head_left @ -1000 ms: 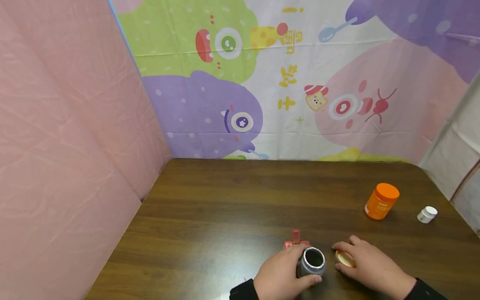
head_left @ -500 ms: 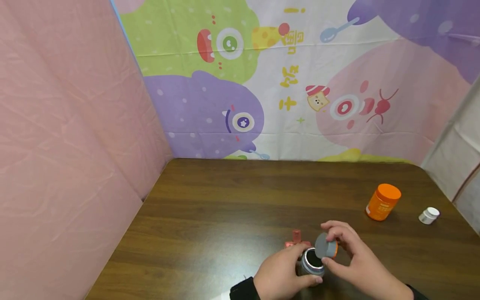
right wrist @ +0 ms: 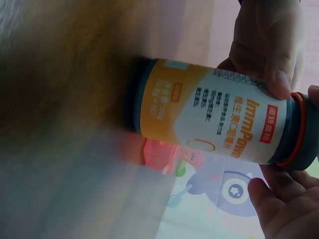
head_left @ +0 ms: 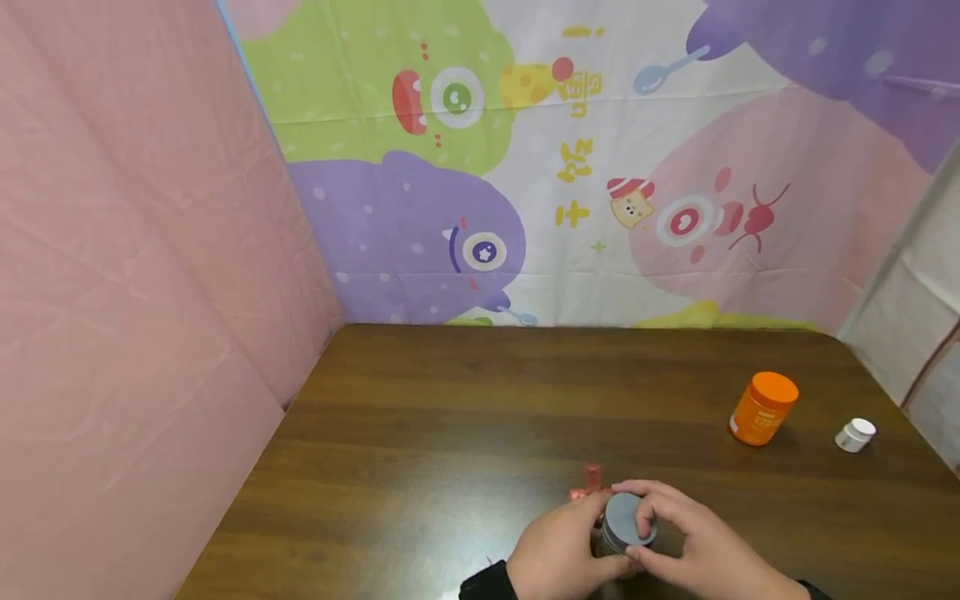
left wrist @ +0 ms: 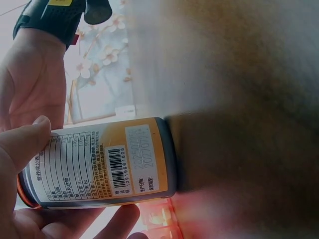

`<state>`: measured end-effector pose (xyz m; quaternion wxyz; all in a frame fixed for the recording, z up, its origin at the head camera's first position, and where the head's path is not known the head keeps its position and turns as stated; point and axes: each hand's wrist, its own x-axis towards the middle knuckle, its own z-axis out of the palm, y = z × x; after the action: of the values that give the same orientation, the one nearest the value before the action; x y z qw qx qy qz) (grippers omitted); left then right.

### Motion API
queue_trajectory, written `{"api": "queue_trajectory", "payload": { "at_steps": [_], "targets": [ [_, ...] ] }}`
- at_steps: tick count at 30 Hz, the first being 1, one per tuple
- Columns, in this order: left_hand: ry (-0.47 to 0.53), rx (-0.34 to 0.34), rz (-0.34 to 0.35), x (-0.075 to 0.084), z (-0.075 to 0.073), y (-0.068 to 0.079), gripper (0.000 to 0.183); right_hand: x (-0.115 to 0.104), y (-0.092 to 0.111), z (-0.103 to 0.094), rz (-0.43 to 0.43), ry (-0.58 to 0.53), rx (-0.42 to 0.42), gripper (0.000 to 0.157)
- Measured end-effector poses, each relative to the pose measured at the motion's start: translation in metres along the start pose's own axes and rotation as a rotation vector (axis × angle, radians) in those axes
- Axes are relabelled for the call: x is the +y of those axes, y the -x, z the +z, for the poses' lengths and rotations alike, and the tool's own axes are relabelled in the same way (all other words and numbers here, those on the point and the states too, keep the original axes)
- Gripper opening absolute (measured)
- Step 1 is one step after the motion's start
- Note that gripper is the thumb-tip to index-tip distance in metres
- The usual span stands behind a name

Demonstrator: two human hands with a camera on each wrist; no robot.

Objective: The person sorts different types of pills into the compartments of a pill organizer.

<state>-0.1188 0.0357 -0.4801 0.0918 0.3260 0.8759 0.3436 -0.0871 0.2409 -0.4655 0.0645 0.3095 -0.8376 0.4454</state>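
Note:
My left hand [head_left: 558, 542] grips the side of a supplement bottle [left wrist: 112, 167], which stands upright on the table. Its label is white and orange with printed text and a barcode. A grey cap [head_left: 622, 518] sits on the bottle's mouth. The fingers and thumb of my right hand [head_left: 693, 537] are curled round the cap's edge. In the right wrist view an orange ring [right wrist: 298, 129] shows between the cap and the dark bottle neck. Just behind the bottle is a translucent red plastic box [right wrist: 160, 155], partly hidden by the hands in the head view.
An orange jar [head_left: 763, 408] stands at the right of the wooden table [head_left: 420, 400], with a small white bottle [head_left: 855, 435] farther right. A printed cartoon cloth [head_left: 420, 225] hangs behind the table, a pink cloth [head_left: 135, 292] on the left.
My right hand has lifted the cap from the table, turned it grey side up and brought it left onto the bottle's open mouth. The left hand has kept its grip on the bottle.

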Motion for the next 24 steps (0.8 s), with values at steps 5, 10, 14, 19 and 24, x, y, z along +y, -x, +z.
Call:
{"api": "queue_trajectory", "payload": {
  "at_steps": [5, 10, 14, 19, 24],
  "targets": [
    [-0.002, 0.013, 0.032, -0.003, 0.002, 0.001, 0.050, -0.003, -0.001, 0.002, 0.072, 0.136, 0.004, 0.031],
    [-0.031, 0.041, 0.056, -0.004, 0.004, 0.002, 0.046, -0.006, -0.003, 0.009, 0.037, 0.290, 0.091, 0.042],
    [-0.044, 0.042, 0.048, -0.003, 0.004, 0.001, 0.047, -0.007, -0.005, 0.013, 0.059, 0.377, 0.126, 0.042],
    [-0.019, -0.009, 0.007, -0.003, 0.001, 0.001, 0.052, -0.009, -0.005, 0.006, 0.143, 0.382, 0.028, 0.054],
    [-0.019, -0.022, -0.017, -0.001, -0.001, 0.000, 0.058, -0.011, -0.005, -0.006, 0.084, 0.368, -0.101, 0.062]
  ]
}}
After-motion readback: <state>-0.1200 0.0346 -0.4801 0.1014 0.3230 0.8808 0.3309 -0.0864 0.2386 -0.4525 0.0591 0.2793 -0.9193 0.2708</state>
